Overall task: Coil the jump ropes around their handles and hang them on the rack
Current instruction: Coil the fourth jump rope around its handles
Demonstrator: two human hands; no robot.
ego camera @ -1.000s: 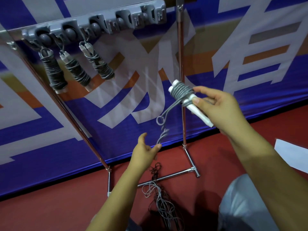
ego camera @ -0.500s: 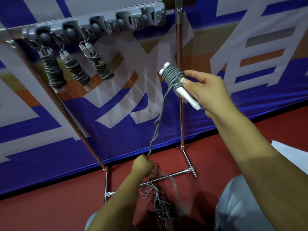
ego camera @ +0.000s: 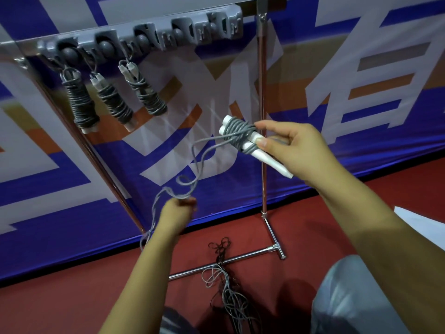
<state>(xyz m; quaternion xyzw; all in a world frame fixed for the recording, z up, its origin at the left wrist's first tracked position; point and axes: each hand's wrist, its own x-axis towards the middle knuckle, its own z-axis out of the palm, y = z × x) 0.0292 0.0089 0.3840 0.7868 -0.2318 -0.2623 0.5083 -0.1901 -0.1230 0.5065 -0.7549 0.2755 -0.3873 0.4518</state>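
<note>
Light is even and moderate, with rich blues and reds. Dark shadow pools on the red floor at six o'clock, beneath the person. Soft glare streaks the banner near centre. The rack bows at eleven o'clock from wide-angle distortion. The left hand is slightly motion-blurred; the right hand is sharper. Corners darken.

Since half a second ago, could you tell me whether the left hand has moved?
Yes. The left hand, gripping the grey rope, has risen from beside the rack's floor bar to well above it.
</note>
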